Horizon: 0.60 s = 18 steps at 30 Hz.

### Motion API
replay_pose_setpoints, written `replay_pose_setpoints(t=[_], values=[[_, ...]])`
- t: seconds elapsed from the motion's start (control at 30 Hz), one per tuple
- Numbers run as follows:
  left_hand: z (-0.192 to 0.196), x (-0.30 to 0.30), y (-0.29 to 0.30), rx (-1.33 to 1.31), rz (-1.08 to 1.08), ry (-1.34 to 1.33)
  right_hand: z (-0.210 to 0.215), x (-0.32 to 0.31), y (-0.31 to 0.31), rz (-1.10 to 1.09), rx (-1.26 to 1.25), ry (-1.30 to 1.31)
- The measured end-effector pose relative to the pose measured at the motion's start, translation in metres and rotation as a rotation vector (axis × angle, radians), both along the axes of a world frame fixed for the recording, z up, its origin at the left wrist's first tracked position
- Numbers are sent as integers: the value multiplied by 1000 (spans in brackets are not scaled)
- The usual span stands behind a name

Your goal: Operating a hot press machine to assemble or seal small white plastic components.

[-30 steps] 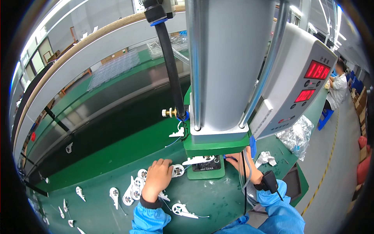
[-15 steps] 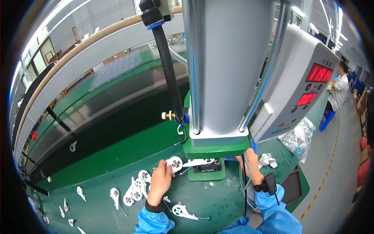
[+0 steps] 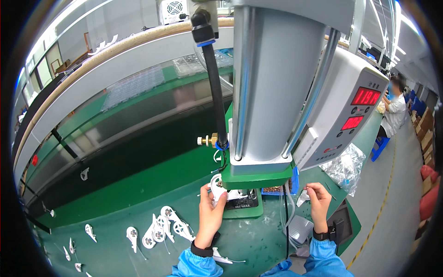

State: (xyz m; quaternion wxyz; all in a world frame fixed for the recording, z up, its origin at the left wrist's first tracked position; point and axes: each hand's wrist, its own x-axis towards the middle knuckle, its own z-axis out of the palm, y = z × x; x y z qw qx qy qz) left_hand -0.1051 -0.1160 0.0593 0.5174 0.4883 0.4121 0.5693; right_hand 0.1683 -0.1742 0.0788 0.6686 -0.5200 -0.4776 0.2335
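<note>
Head view, looking down at a green table (image 3: 138, 240) with a tall grey press (image 3: 272, 92) in the middle.

Left hand (image 3: 211, 214) up at the press, fingers closed around a white plastic part (image 3: 217, 188) with a round end. Part held right at the dark fixture (image 3: 242, 201) under the green press plate (image 3: 258, 177), touching it or just above it; cannot tell which. Not fully seated yet, going by how it sticks up out of the hand.

Right hand (image 3: 318, 198) raised beside the press, thumb and finger pinching a small white piece (image 3: 302, 198). Piece not in the fixture, well to the right of it.

More white parts (image 3: 161, 226) lying in a loose row on the table to the left, waiting. 1 more white part (image 3: 221, 256) near the left wrist.

Both forearms in blue sleeves, coming up from the bottom edge. Left wrist bent up toward the press, right wrist straight with a dark band (image 3: 323, 235) on it.
</note>
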Motion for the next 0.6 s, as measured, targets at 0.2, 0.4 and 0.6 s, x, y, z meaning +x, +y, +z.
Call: replay_pose_setpoints(t=[0.2, 0.4, 0.6], values=[[6, -1, 0, -32, -27, 12, 34, -24, 4, 188, -22, -444], [2, -3, -1, -4, -25, 25, 44, -61, 27, 401, 54, -766], [5, -2, -3, -15, -35, 40, 37, -75, 65, 478, 71, -950]])
